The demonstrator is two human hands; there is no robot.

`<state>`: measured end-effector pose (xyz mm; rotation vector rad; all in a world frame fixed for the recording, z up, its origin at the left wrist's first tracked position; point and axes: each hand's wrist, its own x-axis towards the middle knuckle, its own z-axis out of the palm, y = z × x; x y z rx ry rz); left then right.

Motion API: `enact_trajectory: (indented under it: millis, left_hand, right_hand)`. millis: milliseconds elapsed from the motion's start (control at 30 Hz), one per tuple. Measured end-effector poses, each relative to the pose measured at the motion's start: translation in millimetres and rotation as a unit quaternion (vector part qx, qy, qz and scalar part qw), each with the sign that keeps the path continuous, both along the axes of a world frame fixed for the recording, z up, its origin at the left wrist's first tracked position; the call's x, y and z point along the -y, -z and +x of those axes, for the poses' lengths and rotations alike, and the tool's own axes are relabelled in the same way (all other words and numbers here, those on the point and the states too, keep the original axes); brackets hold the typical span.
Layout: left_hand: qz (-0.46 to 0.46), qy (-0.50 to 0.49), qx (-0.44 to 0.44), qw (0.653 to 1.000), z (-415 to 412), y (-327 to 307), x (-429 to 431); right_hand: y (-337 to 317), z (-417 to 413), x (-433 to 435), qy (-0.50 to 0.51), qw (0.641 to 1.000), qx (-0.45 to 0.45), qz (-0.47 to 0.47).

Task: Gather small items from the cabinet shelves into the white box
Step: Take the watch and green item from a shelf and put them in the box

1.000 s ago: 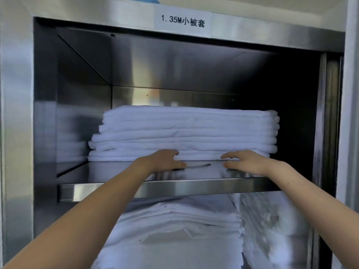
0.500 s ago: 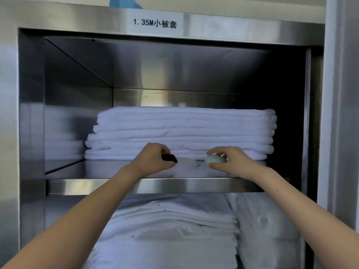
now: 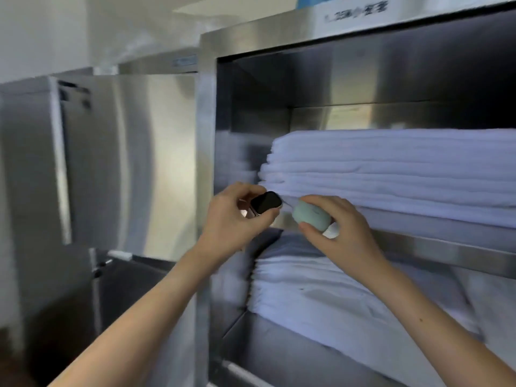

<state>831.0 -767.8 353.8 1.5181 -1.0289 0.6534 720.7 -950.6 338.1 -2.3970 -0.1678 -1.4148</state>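
My left hand is closed around a small black smartwatch with a dark square face, held in front of the cabinet's left upright. Beside it my right hand grips a pale green rounded case between thumb and fingers. Both hands hover just in front of the steel shelf edge, close together, the two items almost touching. The white box is not in view.
A stack of folded white linen fills the upper shelf; more white linen lies on the shelf below. The steel cabinet frame stands at centre. To the left are a steel door panel and a darker lower unit.
Both hands lifted the watch and the green case off the shelf and drew back toward me. The view has swung left, so the cabinet now sits on the right.
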Motion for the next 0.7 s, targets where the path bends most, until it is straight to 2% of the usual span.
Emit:
enact_trajectory:
  millis: [100, 233, 333, 567, 700]
  left_hand:
    - [0.024, -0.06, -0.016, 0.998, -7.0, 28.2, -72.2]
    - [0.071, -0.18, -0.013, 0.981, -19.7, 81.7, -176.2]
    - [0.081, -0.253, -0.058, 0.962, -35.5, 133.4, -257.3]
    - [0.069, -0.388, -0.198, 0.898, -98.8, 242.9, -440.5]
    - [0.055, -0.463, -0.266, 0.843, -147.5, 289.8, -540.7]
  right_hand:
    - [25.9, 23.4, -51.0, -0.06, 0.998, 0.008, -0.005]
    - [77.0, 47.1, -127.3, -0.154, 0.988, -0.024, 0.005]
    - [124.1, 62.3, -196.6, -0.214, 0.975, -0.055, 0.012]
    - [242.8, 67.1, -386.9, -0.323, 0.93, -0.163, 0.058]
    - [299.7, 55.6, -492.4, -0.385, 0.89, -0.235, 0.065]
